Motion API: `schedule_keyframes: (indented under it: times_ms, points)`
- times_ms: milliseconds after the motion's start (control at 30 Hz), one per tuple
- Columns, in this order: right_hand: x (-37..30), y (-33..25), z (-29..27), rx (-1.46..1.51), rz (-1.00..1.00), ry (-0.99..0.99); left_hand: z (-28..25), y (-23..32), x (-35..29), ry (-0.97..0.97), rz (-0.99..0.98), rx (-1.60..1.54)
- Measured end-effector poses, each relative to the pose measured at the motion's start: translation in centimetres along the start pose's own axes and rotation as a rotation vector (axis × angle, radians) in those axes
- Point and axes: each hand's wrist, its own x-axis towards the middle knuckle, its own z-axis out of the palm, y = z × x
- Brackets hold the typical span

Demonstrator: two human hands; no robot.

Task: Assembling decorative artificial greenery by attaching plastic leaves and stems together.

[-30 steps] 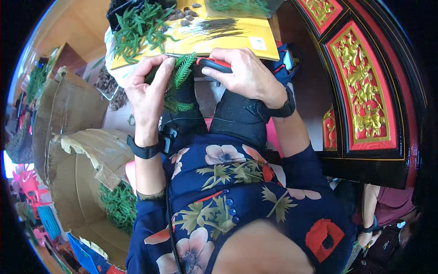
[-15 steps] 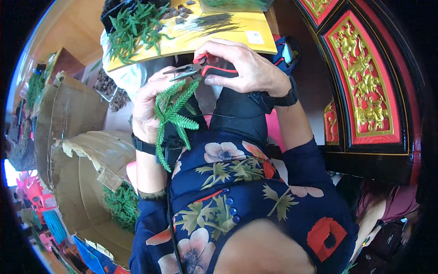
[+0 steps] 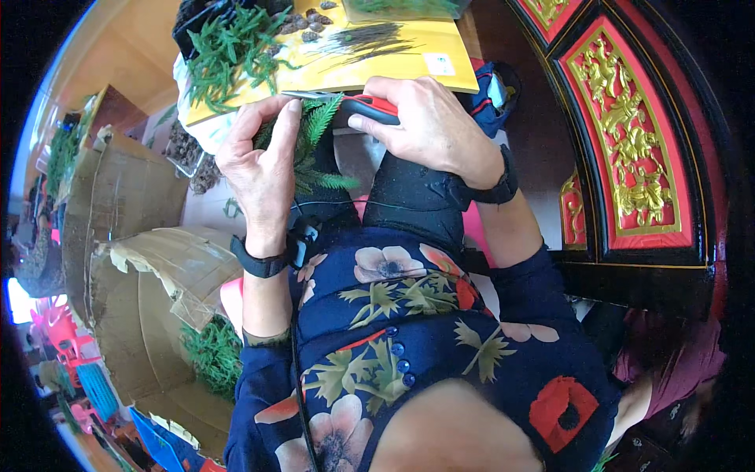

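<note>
My right hand [image 3: 440, 130] is wrapped round the red and black handles of a pair of pliers [image 3: 376, 108]. The handles lie close together, and the metal jaws reach left to my left fingertips. My left hand [image 3: 263, 169] pinches a green artificial pine sprig [image 3: 318, 130], whose needled branches hang below the pliers over my lap. Part of the sprig is hidden behind my left fingers, and I cannot make out exactly what the jaws grip. Both hands are just in front of the yellow board's near edge.
On the yellow board [image 3: 314, 76] lie loose green sprigs [image 3: 228, 59], thin dark wires [image 3: 377, 39] and several pine cones [image 3: 307, 23]. A torn cardboard box [image 3: 145, 315] at left holds more greenery [image 3: 212, 354]. A carved red and gold panel [image 3: 621, 134] stands at right.
The pliers' spread handles have come together, and their jaws have moved up and left. My left hand has turned, carrying the sprig up toward the board, its branches now partly behind the fingers.
</note>
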Motion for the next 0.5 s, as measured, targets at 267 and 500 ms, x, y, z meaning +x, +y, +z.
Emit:
schedule_keyframes:
  times_ms: [267,500]
  points:
    - [0.7,2.8,0.3,0.109,-0.254,0.096,-0.8,0.1,0.2,-0.130,-0.447,-0.593]
    - [0.9,3.0,0.3,0.129,-0.459,0.255,-1.7,-0.6,0.4,-0.452,-0.632,-0.956]
